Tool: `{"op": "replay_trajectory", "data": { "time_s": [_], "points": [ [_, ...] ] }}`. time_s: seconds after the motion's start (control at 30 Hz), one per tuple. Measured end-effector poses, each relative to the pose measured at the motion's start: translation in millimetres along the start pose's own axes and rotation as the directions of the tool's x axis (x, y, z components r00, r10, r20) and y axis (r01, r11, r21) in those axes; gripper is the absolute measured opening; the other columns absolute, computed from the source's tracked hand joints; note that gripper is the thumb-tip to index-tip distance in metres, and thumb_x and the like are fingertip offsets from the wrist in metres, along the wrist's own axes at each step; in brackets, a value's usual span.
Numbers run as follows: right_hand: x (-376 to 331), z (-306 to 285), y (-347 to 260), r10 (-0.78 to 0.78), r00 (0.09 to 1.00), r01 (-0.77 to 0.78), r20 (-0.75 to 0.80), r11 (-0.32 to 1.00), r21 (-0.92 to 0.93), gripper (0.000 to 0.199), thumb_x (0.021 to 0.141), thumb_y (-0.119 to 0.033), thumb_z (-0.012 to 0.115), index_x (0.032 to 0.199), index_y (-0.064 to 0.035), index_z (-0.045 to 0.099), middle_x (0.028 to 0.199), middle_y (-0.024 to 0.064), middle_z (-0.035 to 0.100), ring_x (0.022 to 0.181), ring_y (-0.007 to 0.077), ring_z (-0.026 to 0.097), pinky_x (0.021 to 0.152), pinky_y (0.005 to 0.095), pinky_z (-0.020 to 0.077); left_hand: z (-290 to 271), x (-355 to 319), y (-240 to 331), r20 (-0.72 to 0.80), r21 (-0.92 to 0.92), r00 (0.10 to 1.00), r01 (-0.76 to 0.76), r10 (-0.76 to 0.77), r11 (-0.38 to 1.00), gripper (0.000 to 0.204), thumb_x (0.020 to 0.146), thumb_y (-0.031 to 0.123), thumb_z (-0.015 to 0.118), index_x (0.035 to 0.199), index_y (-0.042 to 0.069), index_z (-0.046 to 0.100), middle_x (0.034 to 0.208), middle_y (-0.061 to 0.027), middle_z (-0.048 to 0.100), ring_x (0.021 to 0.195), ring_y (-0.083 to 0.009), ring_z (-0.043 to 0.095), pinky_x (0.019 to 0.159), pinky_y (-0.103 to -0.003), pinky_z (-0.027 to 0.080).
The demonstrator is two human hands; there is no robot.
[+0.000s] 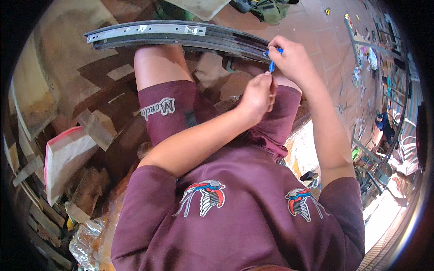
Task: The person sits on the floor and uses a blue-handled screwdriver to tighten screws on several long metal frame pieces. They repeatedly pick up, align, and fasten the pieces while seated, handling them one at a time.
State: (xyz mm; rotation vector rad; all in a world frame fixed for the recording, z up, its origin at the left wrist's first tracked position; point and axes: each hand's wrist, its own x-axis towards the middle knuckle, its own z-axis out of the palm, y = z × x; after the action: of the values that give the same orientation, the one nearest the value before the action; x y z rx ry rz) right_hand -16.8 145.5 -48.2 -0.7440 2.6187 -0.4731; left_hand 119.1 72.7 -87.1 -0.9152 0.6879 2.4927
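Note:
A long dark metal rail with a silver perforated strip along its left part lies across my knees, looking like a drawer slide. At its right end is a small tool with blue handles. Its shape suggests pliers, though fingers cover much of it. My right hand closes around the upper blue part, right at the rail's end. Just below, my left hand is curled, its fingertips pinching the lower blue end. The tool's tip is too small to make out clearly.
Wooden boards and scraps and a white, pink-edged slab lie to the left. Clear plastic wrap is at lower left. Green cloth lies on the tiled floor ahead. Metal frames and clutter stand along the right.

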Motion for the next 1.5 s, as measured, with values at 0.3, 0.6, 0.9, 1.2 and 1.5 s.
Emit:
{"op": "replay_trajectory", "data": {
  "time_s": [0.3,0.6,0.9,1.2,1.5],
  "points": [
    [-4,-4,-2,-0.254,0.954,0.29,0.158,0.915,-0.279,0.02,0.093,-0.024,0.058,0.104,-0.0088,0.064,0.084,0.0195,0.07,0.082,0.0409,0.068,0.073,0.0519,0.0535,-7,35,-51,0.177,0.035,0.96,-0.228,0.218,0.973,0.032,0.113,0.028,0.035,0.106,0.005,0.056,0.085,-0.0046,0.062,0.071,-0.0148,0.058,0.068,-0.029,0.049],
    [9,-20,-7,-0.346,0.88,0.434,0.325,0.863,-0.257,0.017,0.095,-0.02,0.06,0.109,-0.0104,0.063,0.089,0.0188,0.07,0.083,0.0408,0.067,0.074,0.0499,0.0532,5,22,-40,0.279,0.243,0.96,-0.08,0.01,0.967,0.027,0.11,0.022,0.042,0.12,0.001,0.056,0.099,-0.0075,0.064,0.091,-0.0164,0.063,0.085,-0.033,0.052],
    [-5,-1,-3,-0.238,0.966,0.246,0.102,0.966,-0.081,0.025,0.1,-0.031,0.054,0.112,-0.0117,0.064,0.092,0.0193,0.07,0.088,0.0414,0.068,0.076,0.0508,0.0533,-13,18,-22,0.321,0.189,0.941,0.045,-0.105,0.981,0.063,0.109,0.059,0.019,0.089,0.009,0.052,0.073,-0.0042,0.055,0.07,-0.019,0.059,0.057,-0.031,0.046],
    [9,31,55,0.206,0.965,-0.053,-0.16,0.755,0.654,0.055,0.106,-0.051,0.045,0.117,-0.0035,0.071,0.109,0.0078,0.067,0.107,0.0182,0.061,0.091,0.0367,0.0496,-16,19,-20,0.29,0.183,0.93,0.179,-0.227,0.967,0.066,0.103,0.072,0.02,0.077,0.014,0.039,0.064,0.0007,0.036,0.059,-0.016,0.04,0.051,-0.029,0.028],
    [17,39,39,0.182,0.971,-0.167,-0.155,0.98,0.108,0.06,0.101,-0.059,0.043,0.099,-0.0103,0.077,0.093,0.0176,0.074,0.091,0.0377,0.07,0.082,0.0439,0.0541,-22,10,-6,0.273,0.214,0.914,0.248,-0.301,0.945,0.065,0.104,0.07,0.021,0.078,0.014,0.039,0.062,0.0018,0.032,0.057,-0.0146,0.037,0.048,-0.027,0.026]
  ]
}}
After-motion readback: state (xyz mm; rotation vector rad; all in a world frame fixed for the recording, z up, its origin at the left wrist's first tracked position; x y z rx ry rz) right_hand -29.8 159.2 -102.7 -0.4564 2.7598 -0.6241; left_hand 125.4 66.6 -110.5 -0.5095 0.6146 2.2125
